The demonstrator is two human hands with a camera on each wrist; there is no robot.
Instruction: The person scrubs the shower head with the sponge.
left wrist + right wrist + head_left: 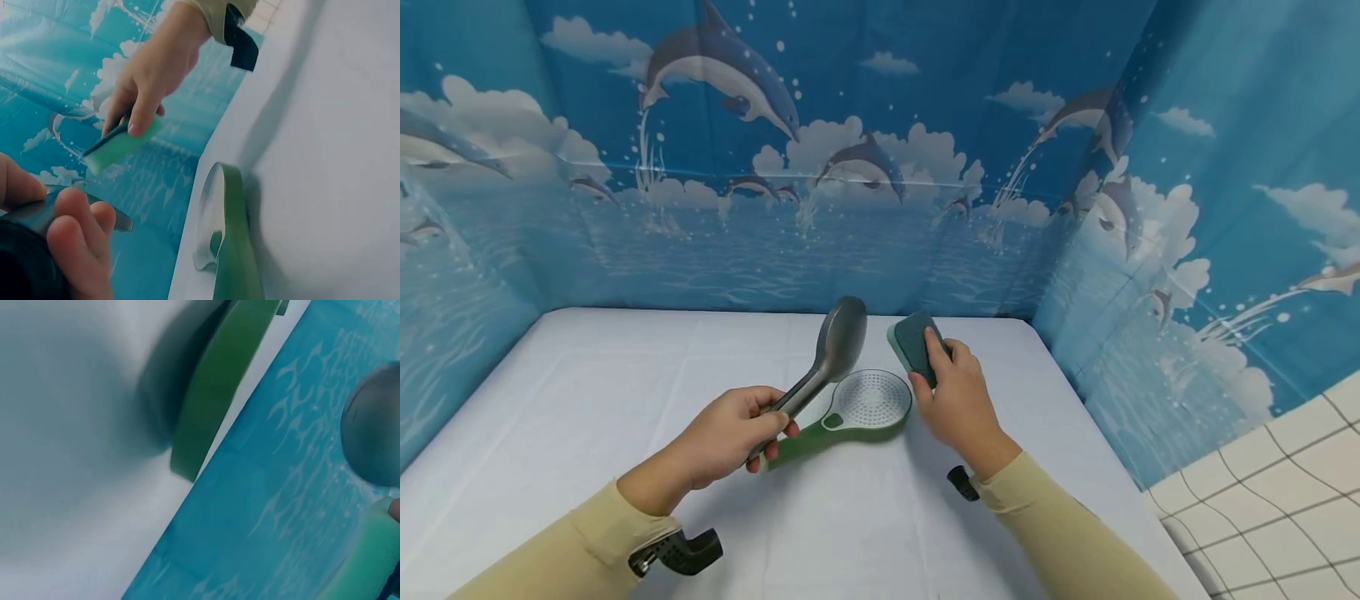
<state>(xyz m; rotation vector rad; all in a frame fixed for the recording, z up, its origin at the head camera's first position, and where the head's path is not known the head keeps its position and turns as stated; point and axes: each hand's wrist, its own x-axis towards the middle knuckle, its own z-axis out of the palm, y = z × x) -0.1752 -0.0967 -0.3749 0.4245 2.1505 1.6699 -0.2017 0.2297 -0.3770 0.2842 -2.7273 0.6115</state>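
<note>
"Spoon (841,339) first: my left hand (730,435) grips its handle, bowl raised over the table (587,400)?"

"Yes, angled toward my right hand (958,398), which pinches the sponge (913,343) just beside it. I judge that exposes the bowl; the green strainer (867,402) lies flat underneath."

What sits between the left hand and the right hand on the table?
In the head view, the green skimmer lies on the white table between the left hand, gripping the grey spoon, and the right hand, holding the sponge.
</note>
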